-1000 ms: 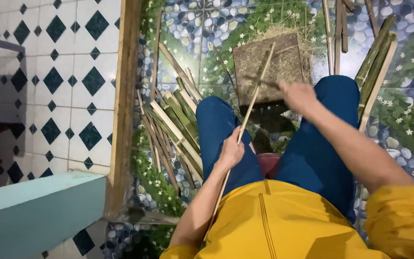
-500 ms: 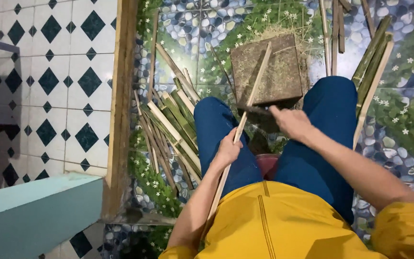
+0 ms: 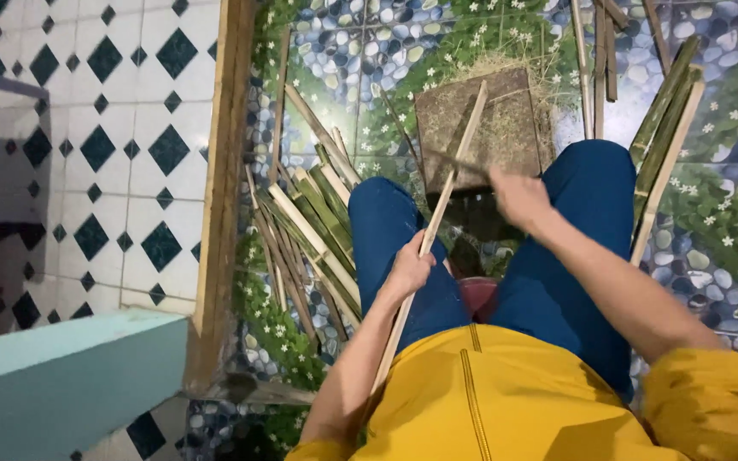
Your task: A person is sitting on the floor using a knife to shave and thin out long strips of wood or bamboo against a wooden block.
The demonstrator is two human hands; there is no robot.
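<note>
Sitting low with blue trousers and a yellow shirt, the person holds a long bamboo strip [image 3: 437,224] slanted between the knees. The left hand [image 3: 409,269] is closed firmly around the strip near its middle, fingers wrapped on it. The upper end of the strip leans over a square wooden block [image 3: 497,128] covered with fine shavings. The right hand [image 3: 518,196] is blurred; it seems closed on a thin dark blade [image 3: 454,164] which crosses the strip, but how tight its fingers are I cannot tell.

I judge the step in hand is shaving or thinning the strip against the block. The next stroke needs the left grip steady and the blade kept at a flat angle, away from the left fingers.

A pile of split bamboo pieces [image 3: 313,226] lies beside the left knee, and more strips [image 3: 664,145] lie beside the right knee.
</note>
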